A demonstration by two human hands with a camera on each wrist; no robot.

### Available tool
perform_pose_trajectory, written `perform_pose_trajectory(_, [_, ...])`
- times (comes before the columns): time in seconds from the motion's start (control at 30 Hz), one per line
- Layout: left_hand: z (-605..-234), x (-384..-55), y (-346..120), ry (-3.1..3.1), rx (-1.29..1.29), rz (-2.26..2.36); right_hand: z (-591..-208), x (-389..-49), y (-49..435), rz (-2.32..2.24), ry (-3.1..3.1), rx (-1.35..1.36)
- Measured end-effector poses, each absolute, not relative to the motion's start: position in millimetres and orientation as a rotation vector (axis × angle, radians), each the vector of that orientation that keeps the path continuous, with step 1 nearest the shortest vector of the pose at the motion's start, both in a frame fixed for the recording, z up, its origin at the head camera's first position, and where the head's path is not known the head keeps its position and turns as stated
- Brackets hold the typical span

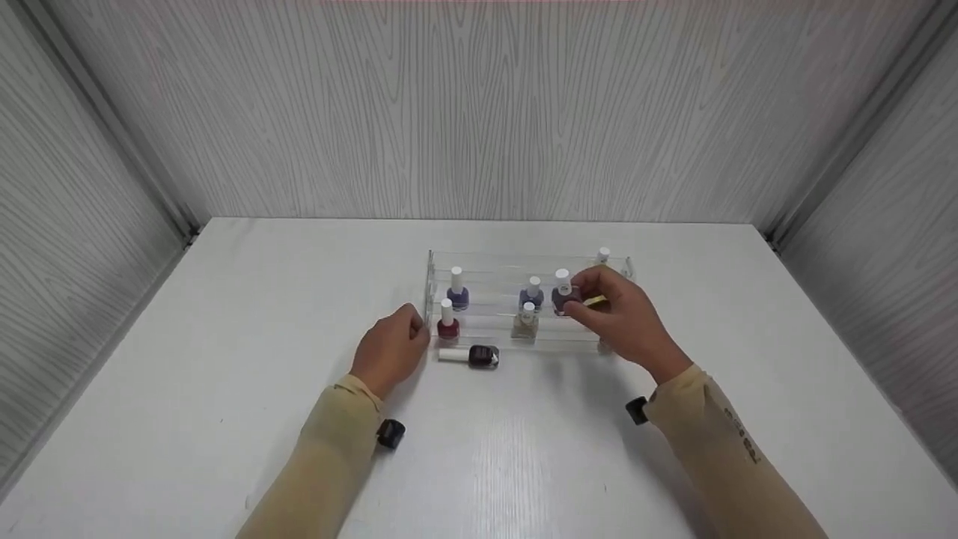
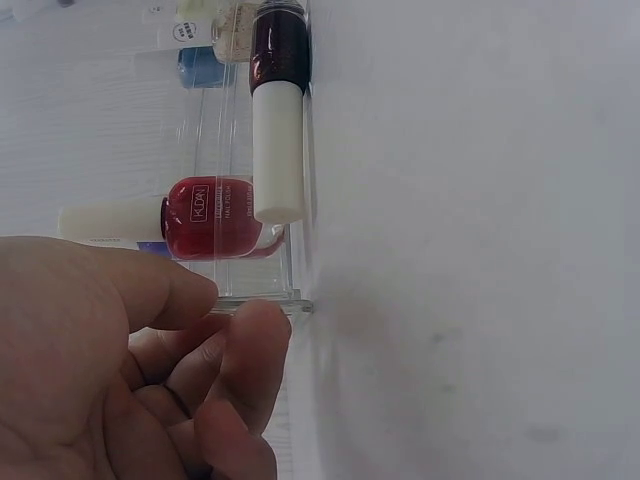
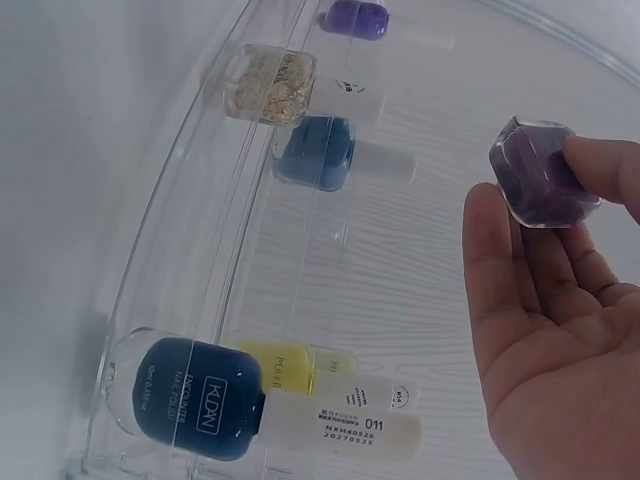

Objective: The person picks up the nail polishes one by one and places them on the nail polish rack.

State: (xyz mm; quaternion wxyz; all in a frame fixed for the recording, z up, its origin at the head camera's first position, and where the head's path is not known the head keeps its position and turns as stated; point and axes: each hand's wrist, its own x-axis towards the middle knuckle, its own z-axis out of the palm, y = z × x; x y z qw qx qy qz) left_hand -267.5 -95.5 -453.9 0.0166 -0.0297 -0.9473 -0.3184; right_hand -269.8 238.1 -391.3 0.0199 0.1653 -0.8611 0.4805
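Note:
A clear acrylic display rack with stepped tiers stands on the white table. My left hand pinches its left end panel between thumb and forefinger. My right hand holds a purple nail polish bottle by its glass, white cap up, above the rack's right half. Near my left hand, a red nail polish bottle is upright on the front tier. A dark nail polish bottle lies on its side before the rack, its white cap pointing left.
More bottles stand in the rack: glitter, blue, purple, yellow and dark blue. Pale wood-grain panels enclose the table at the back and both sides.

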Motion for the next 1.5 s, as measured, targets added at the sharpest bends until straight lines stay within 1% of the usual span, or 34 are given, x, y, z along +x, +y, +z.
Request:
perform_pose_trajectory(0.13, [-453.9, -267.4, -95.4, -2.931, -0.123, -0.999, -394.6, -271.4, 240.3, 1.466, -2.663, 0.517])
perform_pose_trajectory(0.9, [-451.6, -267.1, -97.0, -2.91, -0.124, -1.009, -397.3, -276.8, 241.3, 1.444, -2.622, 0.515])
perform_pose_trajectory(1.5, [-452.6, -268.5, -96.4, -2.928, -0.053, -0.991, -400.3, -276.6, 241.9, 1.466, -2.64, 0.491])
